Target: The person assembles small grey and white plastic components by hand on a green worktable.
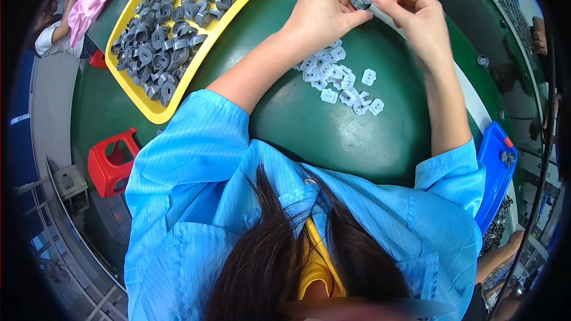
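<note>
Left hand (324, 12): thumb and fingers pinched on a small gray part (359, 1).
Right hand (419, 21): thumb and forefinger closed on its right end.
Gray part: between both hands, near the green table's (339, 148) far edge.
White pieces (326, 70): loosely piled, nearer the body.
Yellow tray (156, 113): left, heaped with gray rings (159, 59).

Location type: factory workshop, small-parts assembly area. Identifying features: a long green desk (285, 113) carries a yellow bin (235, 18) filled with grey moulded plastic parts (159, 41) of like shape, plus a loose heap of translucent white plastic pieces (324, 71). A blue tray (491, 178) is located at the right. The wearer's garment is a blue pinstriped work smock (178, 172). Seating includes a red plastic stool (102, 169). A co-worker's forearm (499, 255) is visible at lower right.
</note>
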